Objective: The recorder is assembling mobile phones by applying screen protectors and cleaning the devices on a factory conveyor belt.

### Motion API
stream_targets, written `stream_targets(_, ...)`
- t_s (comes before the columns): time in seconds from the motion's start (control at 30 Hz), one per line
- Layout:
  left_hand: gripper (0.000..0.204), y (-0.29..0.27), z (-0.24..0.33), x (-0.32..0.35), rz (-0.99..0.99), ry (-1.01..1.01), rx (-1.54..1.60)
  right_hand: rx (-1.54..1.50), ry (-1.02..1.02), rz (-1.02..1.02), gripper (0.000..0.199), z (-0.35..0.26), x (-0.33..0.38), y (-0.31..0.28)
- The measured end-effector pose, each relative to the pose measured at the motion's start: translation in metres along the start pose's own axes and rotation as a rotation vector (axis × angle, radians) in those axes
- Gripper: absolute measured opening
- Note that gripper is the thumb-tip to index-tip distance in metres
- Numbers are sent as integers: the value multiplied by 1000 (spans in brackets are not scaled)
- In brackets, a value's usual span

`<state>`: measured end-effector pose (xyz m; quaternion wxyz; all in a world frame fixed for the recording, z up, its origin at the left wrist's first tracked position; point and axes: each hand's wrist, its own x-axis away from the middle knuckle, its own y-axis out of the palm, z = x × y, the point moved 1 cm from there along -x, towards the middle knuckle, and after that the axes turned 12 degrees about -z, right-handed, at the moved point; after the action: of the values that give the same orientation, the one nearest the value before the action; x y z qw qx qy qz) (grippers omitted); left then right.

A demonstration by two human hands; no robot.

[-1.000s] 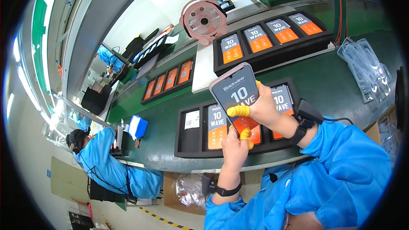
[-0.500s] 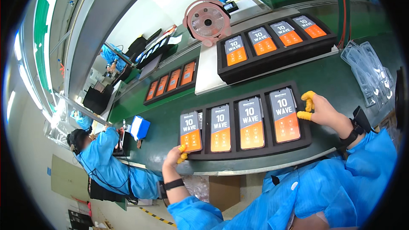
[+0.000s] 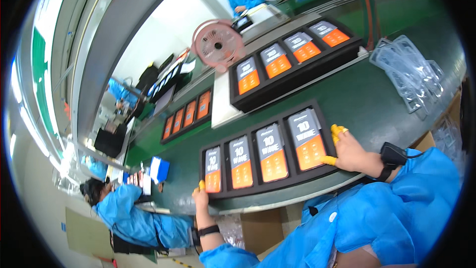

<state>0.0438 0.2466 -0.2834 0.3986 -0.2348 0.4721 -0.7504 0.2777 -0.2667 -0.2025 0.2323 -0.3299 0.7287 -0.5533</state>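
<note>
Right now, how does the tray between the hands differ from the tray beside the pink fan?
The near tray looks thin; the rear tray shows a taller front wall. The near tray lies on the green bench, the rear tray on a pale board. The left hand and right hand flank the near tray, not the rear tray. Each black tray holds four smartphones.

My sleeves (image 3: 421, 188) are bright blue, and plain yellow covers (image 3: 339, 132) tip my left hand (image 3: 201, 198) and right hand (image 3: 351, 151). My black tray (image 3: 290, 151) frames phones (image 3: 271, 151) in grey over orange, lettered white. The tabletop (image 3: 183, 183) is deep green, the fan (image 3: 217, 45) dusty pink.
</note>
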Motion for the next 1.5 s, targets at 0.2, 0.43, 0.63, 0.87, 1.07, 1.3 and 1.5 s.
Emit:
stream_targets(0.2,31,-76,97,89,-436,-211,1459,-692,-105,209,55,27,15,-44)
stream_targets(0.43,28,-80,219,61,-364,242,1713,-1159,-266,485,57,90,4,-153)
stream_targets(0.63,19,-18,352,-56,-17,382,1483,-1375,-150,716,46,191,-101,-195)
stream_targets(0.87,26,53,365,-86,-37,399,1118,-1151,150,802,37,264,-147,-147)
stream_targets(1.07,27,45,332,-105,139,474,959,-214,-212,1268,11,151,-133,-144)
stream_targets(1.3,29,41,219,-197,208,665,81,-74,-856,48,11,-3,-122,13)
stream_targets(1.5,24,40,235,-206,156,570,-237,-262,-649,32,20,-18,-131,7)
